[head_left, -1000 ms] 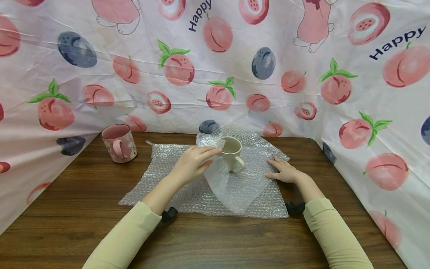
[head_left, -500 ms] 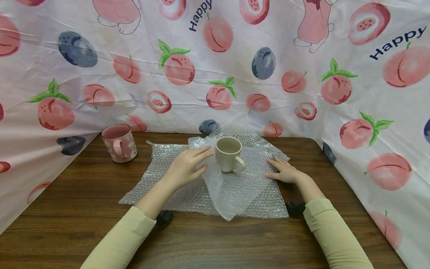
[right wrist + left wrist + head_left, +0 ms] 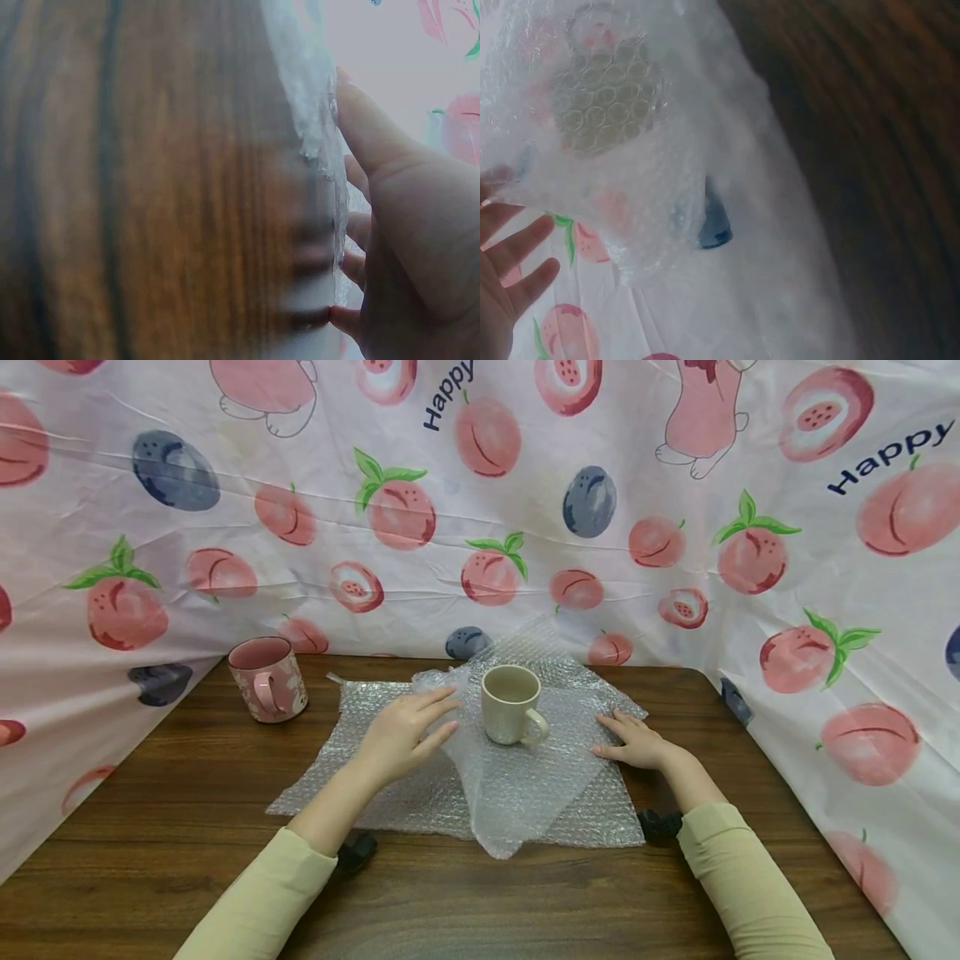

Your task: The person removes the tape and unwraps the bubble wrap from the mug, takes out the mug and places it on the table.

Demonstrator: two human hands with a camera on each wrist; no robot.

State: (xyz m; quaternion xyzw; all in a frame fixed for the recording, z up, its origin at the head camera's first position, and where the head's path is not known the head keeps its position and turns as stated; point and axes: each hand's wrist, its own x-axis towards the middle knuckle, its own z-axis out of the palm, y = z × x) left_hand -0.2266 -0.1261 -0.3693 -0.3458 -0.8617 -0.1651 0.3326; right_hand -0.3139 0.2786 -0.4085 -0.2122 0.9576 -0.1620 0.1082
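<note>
A cream mug (image 3: 510,706) stands upright on a sheet of bubble wrap (image 3: 525,768), its handle turned right and towards the front. My left hand (image 3: 401,731) is left of the mug, fingers spread, beside a raised flap of the wrap. In the left wrist view this flap (image 3: 645,187) hangs in front of the mug, which shows through the bubbles, and the fingers (image 3: 521,247) stay extended. My right hand (image 3: 633,742) rests on the sheet's right edge with fingers spread; the right wrist view shows its fingertips (image 3: 347,319) down at the sheet's edge.
A pink mug (image 3: 268,681) with a white pattern stands on the wooden table (image 3: 150,810) at the back left. Fruit-printed cloth (image 3: 450,527) hangs behind the table and along both sides. A corner of bubble wrap leans up against the back cloth.
My left hand has drawn back leftward from the cream mug. The flap that partly covered the mug has slid left, baring its side. My right hand has stayed in place.
</note>
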